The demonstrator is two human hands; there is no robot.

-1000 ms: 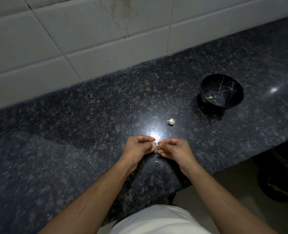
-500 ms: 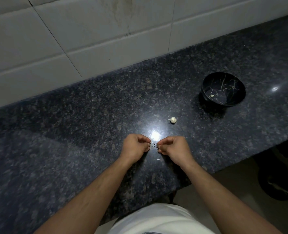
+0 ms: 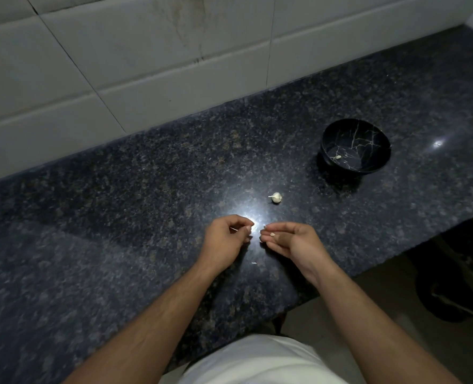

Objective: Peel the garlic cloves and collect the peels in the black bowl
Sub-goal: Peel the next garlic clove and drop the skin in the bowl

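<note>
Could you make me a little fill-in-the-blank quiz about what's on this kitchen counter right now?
1. The black bowl stands on the dark ____ countertop.
2. A small pale scrap lies ____ the black bowl.
3. One garlic clove lies on the countertop between the hands and the ____.
4. The right hand holds a small pale ____ at its fingers; the left hand is beside it.

Missing words: granite; inside; bowl; piece

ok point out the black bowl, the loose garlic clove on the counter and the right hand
black bowl point(image 3: 330, 133), head view, left rim
garlic clove point(image 3: 276, 197), head view, middle of its body
right hand point(image 3: 292, 241), head view, palm
</note>
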